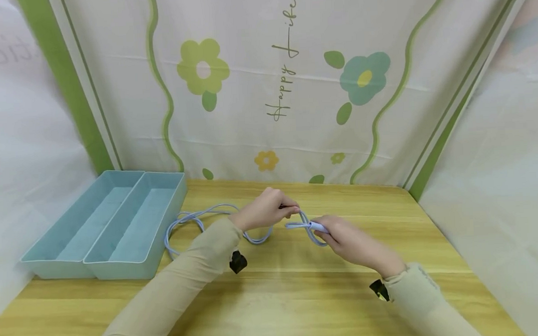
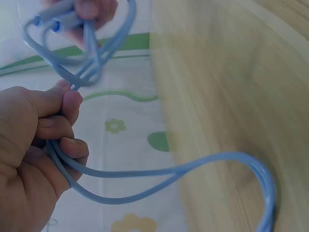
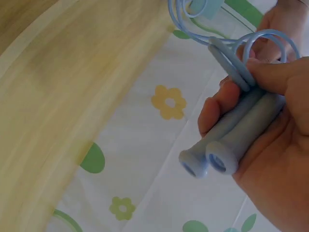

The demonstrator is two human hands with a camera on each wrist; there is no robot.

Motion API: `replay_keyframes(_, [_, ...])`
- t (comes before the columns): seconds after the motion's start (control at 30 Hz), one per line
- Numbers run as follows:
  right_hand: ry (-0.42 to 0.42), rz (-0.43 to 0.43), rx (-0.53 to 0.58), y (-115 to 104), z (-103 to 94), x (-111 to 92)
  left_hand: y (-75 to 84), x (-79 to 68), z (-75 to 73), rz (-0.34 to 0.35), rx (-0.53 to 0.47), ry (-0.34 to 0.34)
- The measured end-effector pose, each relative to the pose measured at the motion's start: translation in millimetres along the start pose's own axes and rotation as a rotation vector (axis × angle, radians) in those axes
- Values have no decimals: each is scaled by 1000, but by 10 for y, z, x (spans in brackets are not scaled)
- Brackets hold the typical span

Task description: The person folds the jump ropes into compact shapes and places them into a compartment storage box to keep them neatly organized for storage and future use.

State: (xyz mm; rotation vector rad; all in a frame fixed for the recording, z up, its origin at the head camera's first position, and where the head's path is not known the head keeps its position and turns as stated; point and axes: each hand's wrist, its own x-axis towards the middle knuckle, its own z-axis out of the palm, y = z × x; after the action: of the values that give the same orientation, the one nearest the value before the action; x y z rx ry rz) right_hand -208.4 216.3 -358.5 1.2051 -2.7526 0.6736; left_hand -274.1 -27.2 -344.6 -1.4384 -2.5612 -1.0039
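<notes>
A light blue jump rope [image 1: 191,216] runs between both hands and trails in loose loops on the table at the left. My right hand [image 1: 351,240] grips its two handles [image 3: 251,130] side by side, their flared ends sticking out past the fingers in the right wrist view. Small loops of cord stand out at the thumb of that hand. My left hand [image 1: 267,208] pinches the doubled cord [image 2: 120,174] between thumb and fingertips, just left of the right hand. From its lower fingers the cord hangs in a double strand, seen in the left wrist view.
At the left of the wooden table [image 1: 275,308] stand two pale blue-green bins [image 1: 120,270], side by side, with the rope's loops close to the right one. A white printed curtain [image 1: 249,134] closes off the back and both sides.
</notes>
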Motion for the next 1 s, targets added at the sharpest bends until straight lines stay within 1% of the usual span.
replay_keyframes(0.07, [-8,-10,-17,-6,33,24,74,32,-2,17,15,-16])
replay_keyframes(0.2, [-14,6,-62,-33,87,48,237,82,30,88,45,-30])
replay_keyframes(0.27, [-13,32,-105,-56,107,53,317,97,60,112,59,-30])
replay_keyframes(0.33, [-12,75,-138,-84,119,52,401,98,91,118,79,-27])
replay_keyframes(0.4, [-7,131,-131,-115,121,58,485,89,123,123,144,-17])
replay_keyframes(0.47, [-2,201,-75,-138,113,67,559,74,159,135,238,4])
replay_keyframes(0.53, [8,261,21,-153,97,81,612,57,198,148,327,37])
replay_keyframes(0.6, [30,298,116,-159,79,88,636,40,242,159,382,81])
replay_keyframes(0.67, [56,308,183,-157,65,94,636,11,285,168,365,146])
replay_keyframes(0.73, [89,313,209,-161,55,94,619,-25,335,165,287,215])
replay_keyframes(0.8, [119,322,200,-163,52,95,596,-63,390,165,185,291])
replay_keyframes(0.9, [161,358,167,-183,43,100,567,-109,474,143,43,389])
replay_keyframes(0.93, [170,374,158,-188,40,102,559,-122,495,136,9,414])
replay_keyframes(1.0, [181,399,143,-198,30,105,545,-142,528,123,-21,450])
